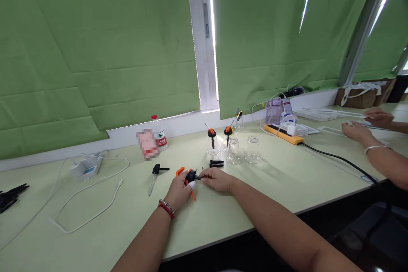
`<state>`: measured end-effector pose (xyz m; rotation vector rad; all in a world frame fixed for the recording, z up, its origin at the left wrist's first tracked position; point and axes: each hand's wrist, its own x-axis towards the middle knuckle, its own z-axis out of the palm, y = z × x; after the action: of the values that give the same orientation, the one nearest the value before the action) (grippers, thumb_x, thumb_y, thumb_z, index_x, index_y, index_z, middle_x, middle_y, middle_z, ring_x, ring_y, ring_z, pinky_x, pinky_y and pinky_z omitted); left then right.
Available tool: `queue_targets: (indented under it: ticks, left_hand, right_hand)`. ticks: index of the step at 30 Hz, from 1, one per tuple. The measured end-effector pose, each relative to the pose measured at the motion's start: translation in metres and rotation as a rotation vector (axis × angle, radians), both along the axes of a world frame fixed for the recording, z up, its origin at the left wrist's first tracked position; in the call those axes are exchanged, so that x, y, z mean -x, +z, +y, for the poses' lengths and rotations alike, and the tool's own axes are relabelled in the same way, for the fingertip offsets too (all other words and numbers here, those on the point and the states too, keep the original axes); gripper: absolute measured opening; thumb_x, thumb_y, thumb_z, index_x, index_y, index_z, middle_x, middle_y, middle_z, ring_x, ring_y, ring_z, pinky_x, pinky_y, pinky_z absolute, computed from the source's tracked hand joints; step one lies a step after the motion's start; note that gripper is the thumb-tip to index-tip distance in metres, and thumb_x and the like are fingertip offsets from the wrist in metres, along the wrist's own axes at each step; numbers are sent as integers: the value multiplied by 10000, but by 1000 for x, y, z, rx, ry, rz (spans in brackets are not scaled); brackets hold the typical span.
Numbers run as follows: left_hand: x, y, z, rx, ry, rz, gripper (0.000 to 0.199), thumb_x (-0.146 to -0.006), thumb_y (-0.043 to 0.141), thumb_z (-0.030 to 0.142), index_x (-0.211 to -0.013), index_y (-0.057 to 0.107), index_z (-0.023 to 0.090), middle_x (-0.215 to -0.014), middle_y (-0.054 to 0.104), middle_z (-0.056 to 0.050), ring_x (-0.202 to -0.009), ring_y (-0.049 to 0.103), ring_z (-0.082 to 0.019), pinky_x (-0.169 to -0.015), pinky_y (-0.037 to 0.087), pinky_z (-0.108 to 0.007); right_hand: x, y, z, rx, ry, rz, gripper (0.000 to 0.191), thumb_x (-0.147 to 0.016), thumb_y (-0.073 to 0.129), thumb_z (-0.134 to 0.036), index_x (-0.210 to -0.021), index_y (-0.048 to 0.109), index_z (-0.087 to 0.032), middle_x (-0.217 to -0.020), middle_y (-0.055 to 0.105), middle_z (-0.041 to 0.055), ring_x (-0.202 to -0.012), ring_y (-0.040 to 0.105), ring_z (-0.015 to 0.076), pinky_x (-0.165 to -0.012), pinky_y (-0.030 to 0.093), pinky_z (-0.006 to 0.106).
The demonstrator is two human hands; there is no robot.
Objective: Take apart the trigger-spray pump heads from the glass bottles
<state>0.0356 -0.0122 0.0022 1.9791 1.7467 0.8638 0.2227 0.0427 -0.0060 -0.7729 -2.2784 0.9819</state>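
My left hand is closed around a black bottle lid with a narrow stem. The fingertips of my right hand pinch the end of that stem. Orange plastic pieces show beside my left fingers; whether they join the lid I cannot tell. Small black bristled brush heads lie just beyond my right hand. To the left rests a black lid piece with a pale handle. Behind stand two glass jars with black-and-orange tops and two topless glass jars.
A water bottle and a blurred pink item stand near the wall. White cables and a power strip lie left. A yellow-and-black power strip and purple bottle are right. Another person's hands work at far right.
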Motion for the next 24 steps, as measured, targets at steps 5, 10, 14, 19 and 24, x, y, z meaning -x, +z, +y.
queue_targets:
  ticks: [5, 10, 14, 19, 24]
  left_hand:
    - [-3, 7, -8, 105, -147, -27, 314, -670, 568, 207, -978, 621, 169, -738, 602, 1, -679, 535, -147, -674, 410, -270]
    - [-2, 5, -13, 252, -366, -105, 312, -629, 605, 244, -928, 642, 163, -737, 599, 25, -695, 539, -142, -676, 419, -259]
    - [-1, 5, -16, 343, -453, -167, 262, -600, 650, 280, -829, 662, 154, -699, 586, 20, -675, 536, -139, -641, 428, -245]
    - [-2, 10, -19, 419, -521, -220, 281, -599, 672, 277, -851, 663, 154, -694, 560, 12, -629, 511, -115, -584, 426, -223]
    - [1, 13, -19, 417, -626, -208, 258, -587, 663, 184, -844, 677, 163, -698, 519, 29, -621, 476, -89, -570, 409, -194]
  right_hand:
    - [2, 3, -1, 121, 9, 52, 323, -839, 468, -385, -635, 557, -150, -579, 474, -19, -547, 400, 95, -544, 337, 216]
    - [5, 1, 1, 213, -100, 90, 408, -841, 445, -476, -629, 554, -145, -552, 475, -15, -514, 392, 90, -514, 326, 222]
    - [8, -4, -2, 201, -43, 3, 284, -747, 586, -397, -610, 555, -151, -541, 449, -36, -523, 371, 84, -496, 299, 213]
    - [9, -9, -2, 375, -15, 79, 254, -741, 583, -361, -607, 531, -152, -508, 448, -44, -486, 354, 74, -477, 289, 211]
    - [12, -7, -1, 513, -65, 205, 259, -734, 599, -370, -624, 534, -145, -472, 445, -49, -426, 327, 54, -432, 252, 201]
